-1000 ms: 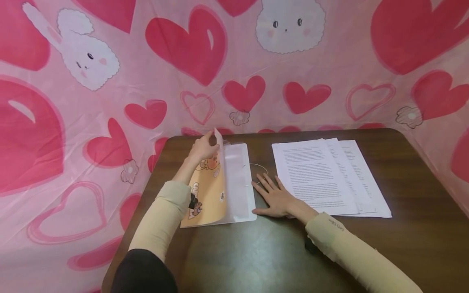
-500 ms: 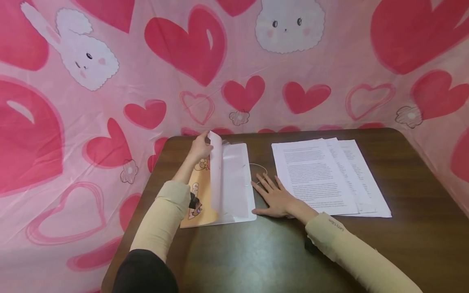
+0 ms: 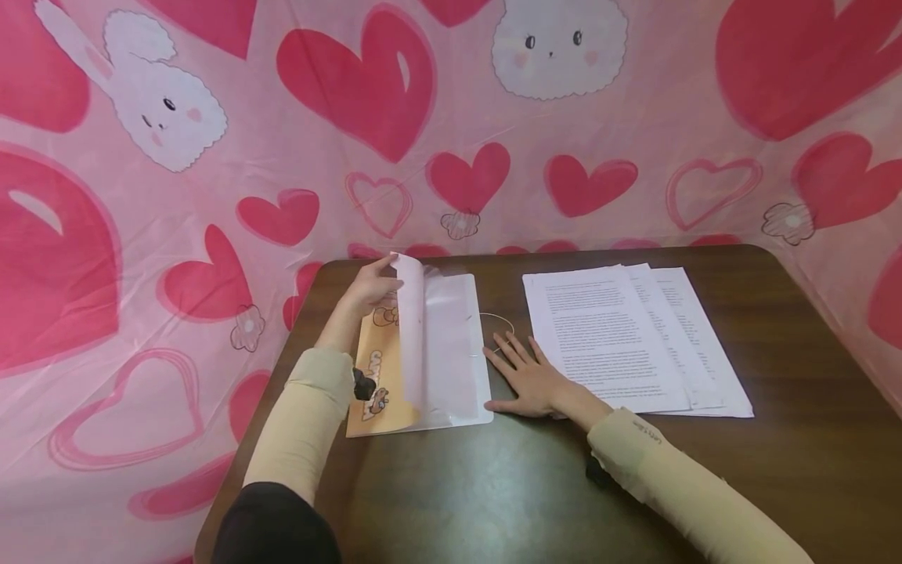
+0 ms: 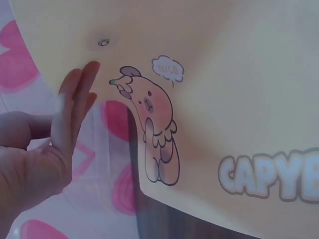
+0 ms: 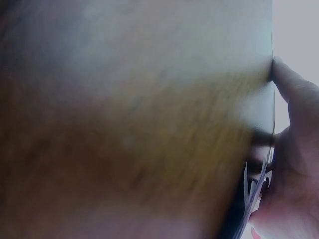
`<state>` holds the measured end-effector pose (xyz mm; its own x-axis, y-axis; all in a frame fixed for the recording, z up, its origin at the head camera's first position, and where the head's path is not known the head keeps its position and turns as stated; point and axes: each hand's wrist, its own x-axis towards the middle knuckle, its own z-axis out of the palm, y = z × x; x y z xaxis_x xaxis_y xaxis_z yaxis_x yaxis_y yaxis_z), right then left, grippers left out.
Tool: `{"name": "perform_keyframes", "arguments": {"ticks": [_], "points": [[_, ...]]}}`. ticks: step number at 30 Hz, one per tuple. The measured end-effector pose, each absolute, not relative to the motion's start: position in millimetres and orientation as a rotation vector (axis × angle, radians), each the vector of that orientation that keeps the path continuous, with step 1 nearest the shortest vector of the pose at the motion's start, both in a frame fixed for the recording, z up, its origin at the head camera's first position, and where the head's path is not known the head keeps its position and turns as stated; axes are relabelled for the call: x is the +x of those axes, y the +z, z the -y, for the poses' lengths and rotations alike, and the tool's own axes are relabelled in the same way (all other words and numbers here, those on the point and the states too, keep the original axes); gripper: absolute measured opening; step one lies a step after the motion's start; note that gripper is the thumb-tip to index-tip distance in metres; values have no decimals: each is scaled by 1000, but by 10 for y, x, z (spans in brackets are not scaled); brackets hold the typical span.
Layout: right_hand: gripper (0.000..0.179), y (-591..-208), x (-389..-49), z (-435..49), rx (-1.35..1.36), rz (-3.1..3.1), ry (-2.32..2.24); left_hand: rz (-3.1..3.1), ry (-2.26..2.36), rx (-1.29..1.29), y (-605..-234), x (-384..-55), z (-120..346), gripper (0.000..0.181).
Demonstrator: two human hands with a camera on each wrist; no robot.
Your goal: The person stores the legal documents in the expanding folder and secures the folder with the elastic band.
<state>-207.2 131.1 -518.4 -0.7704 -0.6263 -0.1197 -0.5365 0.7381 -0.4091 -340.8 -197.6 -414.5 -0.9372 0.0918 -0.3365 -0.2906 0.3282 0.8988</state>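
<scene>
A folder with an orange cover (image 3: 387, 411), printed with cartoon capybaras, lies on the table; its clear sleeves (image 3: 454, 345) show at the right. The cover curves up and back, its pale inner side (image 3: 412, 337) exposed. My left hand (image 3: 369, 286) is at the cover's upper free edge. In the left wrist view its straight fingers (image 4: 75, 99) lie against the orange face near a small metal eyelet (image 4: 103, 43). My right hand (image 3: 527, 384) rests flat, fingers spread, beside the folder's right edge and over the lower left of some printed sheets (image 3: 606, 337).
The sheets lie in an uneven, overlapping stack on the right of the dark wooden table (image 3: 479, 493). A thin white elastic loop (image 3: 502, 317) extends from the folder's right edge. A pink cloth (image 3: 550, 196) with hearts and rabbits hangs behind the table.
My left hand has moved left, and the cover's free edge has gone with it, exposing more pale inner side. My right hand and the sheets have stayed in place.
</scene>
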Motion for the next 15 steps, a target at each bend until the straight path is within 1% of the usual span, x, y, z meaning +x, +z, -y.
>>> {"name": "perform_keyframes", "arguments": {"ticks": [7,15], "points": [[104,-5272,-2110,-1320,-930,-2686,-569,-2072,1816,-202,-4247,-3389,2243,74],[104,-5251,-2105,-1319,-942,-2685,-576,-1716,2093,-258,-4333,-3293,2463,75]]}}
